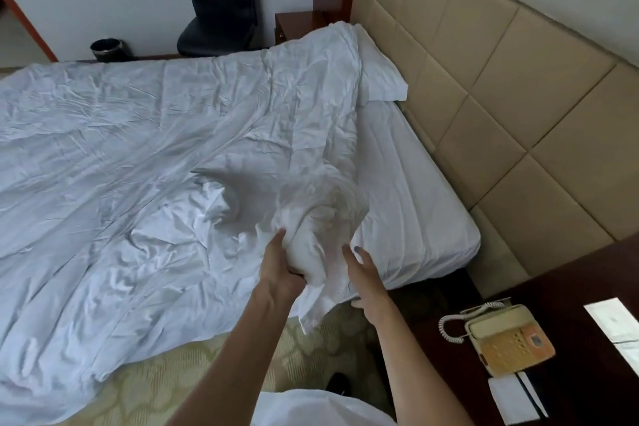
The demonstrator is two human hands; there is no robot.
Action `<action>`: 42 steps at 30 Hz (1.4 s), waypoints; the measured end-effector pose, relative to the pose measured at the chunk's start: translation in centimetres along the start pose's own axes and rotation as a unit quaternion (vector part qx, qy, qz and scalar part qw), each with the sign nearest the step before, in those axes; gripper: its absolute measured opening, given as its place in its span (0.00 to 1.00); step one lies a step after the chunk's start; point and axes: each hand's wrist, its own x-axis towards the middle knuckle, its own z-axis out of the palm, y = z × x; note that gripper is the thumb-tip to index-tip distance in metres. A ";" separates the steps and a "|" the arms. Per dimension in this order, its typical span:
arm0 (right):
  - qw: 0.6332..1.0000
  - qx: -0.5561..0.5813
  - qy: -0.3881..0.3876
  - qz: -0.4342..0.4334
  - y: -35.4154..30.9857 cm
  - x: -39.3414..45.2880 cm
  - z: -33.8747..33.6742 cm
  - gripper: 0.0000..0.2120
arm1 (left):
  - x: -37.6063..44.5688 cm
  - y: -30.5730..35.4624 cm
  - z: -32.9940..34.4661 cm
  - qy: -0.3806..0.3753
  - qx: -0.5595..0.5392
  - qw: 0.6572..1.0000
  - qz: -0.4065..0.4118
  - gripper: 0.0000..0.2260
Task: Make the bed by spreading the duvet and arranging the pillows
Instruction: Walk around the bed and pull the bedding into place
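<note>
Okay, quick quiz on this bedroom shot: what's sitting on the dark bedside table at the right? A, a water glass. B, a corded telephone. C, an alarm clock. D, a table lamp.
B: a beige corded telephone with an orange keypad and a coiled cord lies on the dark bedside table, next to some white paper; nothing like the other three shows on it.

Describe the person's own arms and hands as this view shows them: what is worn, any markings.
Both forearms are bare, with no sleeves reaching them; no watch, bracelet or ring shows. The left hand wears no glove. The right hand is gloveless too, and one fingernail looks dark, perhaps painted. A white garment at the bottom edge covers the torso.
</note>
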 end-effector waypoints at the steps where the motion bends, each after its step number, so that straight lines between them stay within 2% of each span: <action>1: 0.995 0.066 -0.062 0.029 0.7 0.6 -0.1 0.35 | -0.1 -0.1 0.4 -0.018 -0.021 0.999 -0.015 0.19; 3: 0.954 0.211 -0.213 0.019 2.1 1.7 0.0 0.35 | -0.8 -0.3 1.4 -0.037 -0.038 0.998 -0.032 0.20; 4: 0.938 0.255 -0.234 -0.005 2.3 1.9 0.2 0.32 | -0.9 -0.4 1.8 -0.035 -0.038 0.998 -0.032 0.20; 5: 0.941 0.276 -0.198 -0.014 2.1 1.9 0.4 0.29 | -0.9 -0.4 2.0 -0.031 -0.041 0.998 -0.036 0.20; 7: 0.954 0.295 -0.054 0.008 1.4 2.1 0.3 0.23 | -0.6 -0.2 1.9 -0.007 -0.044 0.998 -0.048 0.21; 8: 0.946 0.324 0.003 0.014 0.9 2.1 -0.2 0.21 | -0.4 0.0 1.8 0.001 -0.046 0.998 -0.046 0.22; 13: 0.873 0.450 0.190 -0.002 -2.2 1.6 -4.9 0.13 | -0.6 1.0 1.3 -0.019 -0.079 0.997 -0.008 0.20; 16: 0.843 0.472 0.259 0.011 -3.1 0.7 -6.0 0.14 | -0.6 0.3 1.9 -0.014 -0.099 0.995 -0.015 0.22; 18: 0.829 0.484 0.280 0.031 -2.7 0.6 -5.8 0.20 | -0.4 -0.2 2.4 -0.020 -0.100 0.995 -0.022 0.22; 20: 0.838 0.446 0.308 0.057 -1.2 1.2 -5.6 0.21 | -0.3 -0.4 2.6 -0.035 -0.102 0.994 -0.023 0.22; 22: 0.884 0.326 0.325 0.077 0.6 1.5 -5.2 0.18 | -0.3 -0.5 2.7 -0.048 -0.095 0.994 -0.021 0.22; 24: 0.932 0.180 0.310 0.055 1.9 1.3 -4.1 0.17 | -0.6 -0.5 3.1 -0.056 -0.083 0.995 -0.021 0.21; 26: 0.950 0.059 0.307 -0.006 2.2 1.4 -3.4 0.17 | -1.0 -0.5 3.5 -0.062 -0.069 0.995 -0.025 0.20; 27: 0.952 0.031 0.303 -0.036 1.6 1.3 -3.2 0.12 | -1.1 -0.5 3.6 -0.061 -0.065 0.996 -0.028 0.20; 28: 0.959 0.025 0.273 -0.066 0.8 1.1 -2.9 0.06 | -1.1 -0.6 3.6 -0.060 -0.061 0.996 -0.031 0.20; 29: 0.973 0.049 0.214 -0.073 -0.5 0.3 -2.5 0.07 | -1.1 -0.8 3.5 -0.062 -0.058 0.996 -0.034 0.20; 32: 0.989 0.145 0.000 -0.028 -3.9 -2.4 -1.1 0.25 | -1.3 -1.2 3.4 -0.065 -0.040 0.996 -0.048 0.21; 34: 0.984 0.162 -0.073 -0.021 -4.8 -2.7 -0.4 0.31 | -1.5 -1.6 3.5 -0.068 -0.022 0.996 -0.056 0.21; 36: 0.981 0.164 -0.097 -0.032 -5.0 -2.5 0.2 0.32 | -1.5 -1.9 3.4 -0.066 0.003 0.997 -0.049 0.20; 38: 0.984 0.156 -0.081 -0.031 -4.9 -2.4 0.7 0.29 | -1.1 -2.3 3.1 -0.049 0.047 0.998 -0.014 0.19; 42: 0.985 0.165 -0.019 -0.044 -4.3 -2.0 1.2 0.15 | -0.5 -2.8 2.4 -0.016 0.140 0.989 0.047 0.18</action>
